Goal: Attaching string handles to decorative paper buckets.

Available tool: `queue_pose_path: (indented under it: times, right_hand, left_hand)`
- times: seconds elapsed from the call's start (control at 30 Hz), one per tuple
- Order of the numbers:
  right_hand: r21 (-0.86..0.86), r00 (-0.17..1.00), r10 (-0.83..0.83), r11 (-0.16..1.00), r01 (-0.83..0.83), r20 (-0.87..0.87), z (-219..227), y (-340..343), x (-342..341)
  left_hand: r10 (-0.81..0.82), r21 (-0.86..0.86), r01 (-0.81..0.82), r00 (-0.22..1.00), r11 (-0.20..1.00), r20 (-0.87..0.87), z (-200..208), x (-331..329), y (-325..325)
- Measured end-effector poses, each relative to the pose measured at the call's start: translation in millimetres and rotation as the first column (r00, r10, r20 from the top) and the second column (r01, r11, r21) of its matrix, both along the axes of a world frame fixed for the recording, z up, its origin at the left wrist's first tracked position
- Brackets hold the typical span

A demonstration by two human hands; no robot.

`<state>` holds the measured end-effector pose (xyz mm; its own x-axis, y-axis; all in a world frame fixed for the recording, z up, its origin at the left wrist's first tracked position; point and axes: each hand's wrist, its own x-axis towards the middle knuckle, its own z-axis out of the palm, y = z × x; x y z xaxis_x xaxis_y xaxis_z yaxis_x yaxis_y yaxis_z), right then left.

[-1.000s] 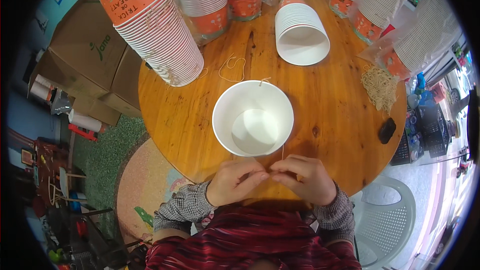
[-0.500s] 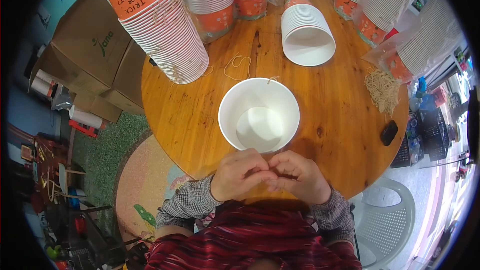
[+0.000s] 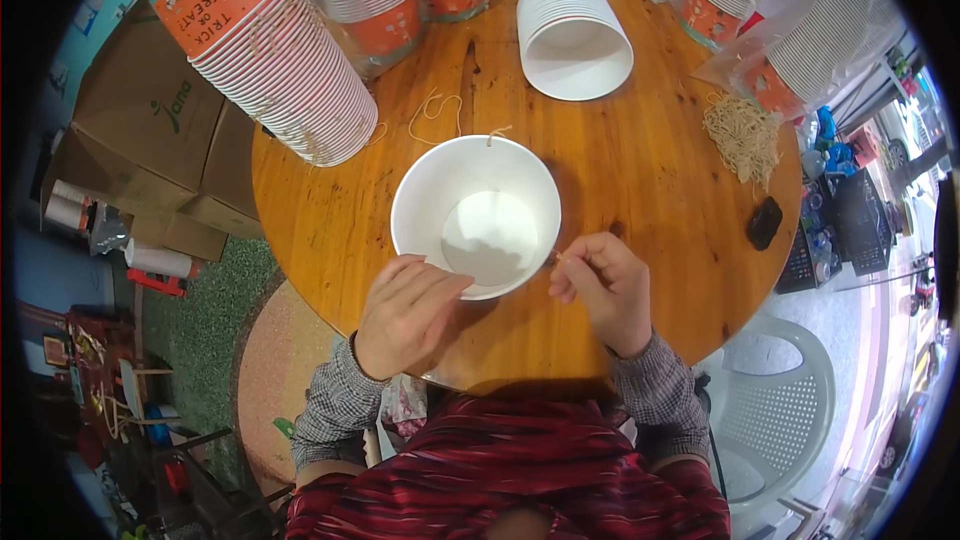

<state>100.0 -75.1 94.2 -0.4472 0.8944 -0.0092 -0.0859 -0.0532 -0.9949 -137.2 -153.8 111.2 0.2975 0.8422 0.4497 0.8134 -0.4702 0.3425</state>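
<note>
Right hand (image 3: 606, 290) pinching string (image 3: 556, 255) beside tub (image 3: 475, 215)

The left hand (image 3: 403, 315) is overlapping the tub's near rim; gripping or not, I cannot tell. The tub is standing on the desk (image 3: 660, 195); a stack (image 3: 560, 30) is lying beyond.

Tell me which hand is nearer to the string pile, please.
Right. The right hand is to the near left of the string pile; the left hand is farther left, at the white tub's near rim.

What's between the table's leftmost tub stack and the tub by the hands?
Head view: loose string lies on the table there, toward the far rim of the tub.
</note>
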Motion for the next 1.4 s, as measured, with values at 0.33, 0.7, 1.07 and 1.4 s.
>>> queue_pose_path:
  times: [0.33, 0.7, 1.07, 1.4]
  right_hand:
    - [0.069, 0.986, -0.099, 0.992, 0.109, -0.133, -6, 11, -13]
    - [0.284, 0.955, -0.26, 0.914, 0.29, -0.139, -24, 24, -26]
    - [0.351, 0.957, -0.283, 0.891, 0.289, -0.069, -19, 25, -22]
    - [0.393, 0.953, -0.292, 0.888, 0.239, 0.08, -13, 15, -10]
  left_hand:
    - [0.095, 0.023, -0.106, 0.951, 0.994, 0.294, 3, 29, 39]
    - [0.003, -0.022, 0.006, 0.93, 1.0, 0.368, 7, 58, 64]
    - [0.012, -0.043, 0.004, 0.933, 0.999, 0.359, 8, 66, 65]
    - [-0.066, -0.165, 0.143, 0.914, 0.976, 0.401, 7, 63, 66]
